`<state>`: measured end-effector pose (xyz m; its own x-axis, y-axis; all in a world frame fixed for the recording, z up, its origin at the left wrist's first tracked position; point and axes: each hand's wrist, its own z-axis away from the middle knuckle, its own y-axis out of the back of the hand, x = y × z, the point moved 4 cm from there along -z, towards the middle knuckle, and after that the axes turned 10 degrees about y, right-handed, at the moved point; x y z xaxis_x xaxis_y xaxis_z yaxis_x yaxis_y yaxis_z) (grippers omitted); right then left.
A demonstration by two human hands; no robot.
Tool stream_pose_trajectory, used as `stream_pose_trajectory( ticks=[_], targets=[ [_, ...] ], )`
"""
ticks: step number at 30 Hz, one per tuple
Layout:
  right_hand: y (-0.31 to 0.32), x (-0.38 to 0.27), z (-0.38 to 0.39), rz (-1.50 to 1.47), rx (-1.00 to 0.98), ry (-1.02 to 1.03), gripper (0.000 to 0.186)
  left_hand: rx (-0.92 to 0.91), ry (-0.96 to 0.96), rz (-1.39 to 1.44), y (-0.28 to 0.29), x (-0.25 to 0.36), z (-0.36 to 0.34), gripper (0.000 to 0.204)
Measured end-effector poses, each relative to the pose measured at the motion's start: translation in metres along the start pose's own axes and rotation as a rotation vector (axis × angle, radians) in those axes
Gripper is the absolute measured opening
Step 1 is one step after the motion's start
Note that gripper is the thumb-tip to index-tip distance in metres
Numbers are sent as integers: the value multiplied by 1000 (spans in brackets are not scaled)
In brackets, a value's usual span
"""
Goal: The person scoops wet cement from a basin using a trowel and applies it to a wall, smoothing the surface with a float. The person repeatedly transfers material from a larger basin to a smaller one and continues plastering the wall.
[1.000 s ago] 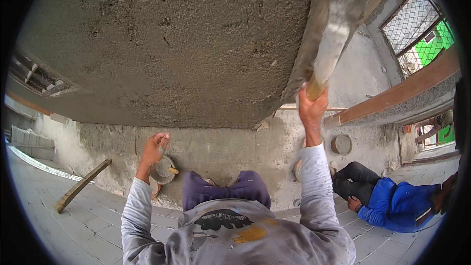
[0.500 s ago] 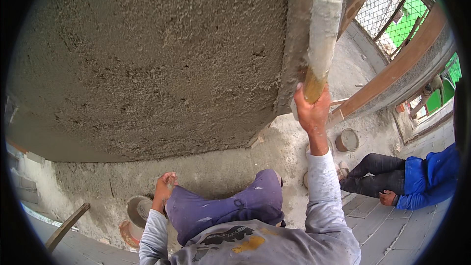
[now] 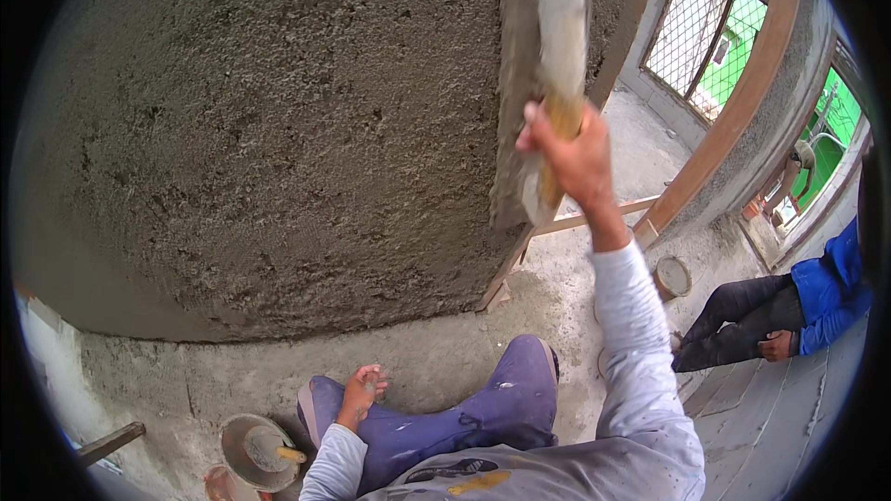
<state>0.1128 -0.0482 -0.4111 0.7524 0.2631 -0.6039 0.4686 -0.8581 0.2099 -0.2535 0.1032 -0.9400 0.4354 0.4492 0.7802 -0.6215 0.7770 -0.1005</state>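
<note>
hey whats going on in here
A person's right hand grips a long flat tool by its yellowish handle, over the right side of a rough, grey-plastered wall. The left hand appears empty, beside the purple trousers. A bucket of grey mix stands at lower left, and someone in blue is off to the right.

Upper end of float cut off by top edge; right hand blurred; co-worker and timber cropped by rim.

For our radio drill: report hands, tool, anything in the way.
Right hand gripping long tool by yellow handle. Left hand empty, by purple trousers. Tool at grey wall, contact unclear. Bucket low left, away from tool.
</note>
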Motion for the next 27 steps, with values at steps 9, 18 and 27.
stream_pose_trajectory(
  ticks=[9, 18, 27],
  targets=[
    [-10, -73, -76, 254, -45, 135, 57, 122, 30, 122, 38, -20, 1, 36],
    [-93, 109, 195, 180, -416, -423, 58, 62, -6, 131, 34, -14, 1, 26],
    [-75, -225, -206, 48, -173, 273, 64, 77, -30, 136, 45, -20, -12, 21]
  ],
)
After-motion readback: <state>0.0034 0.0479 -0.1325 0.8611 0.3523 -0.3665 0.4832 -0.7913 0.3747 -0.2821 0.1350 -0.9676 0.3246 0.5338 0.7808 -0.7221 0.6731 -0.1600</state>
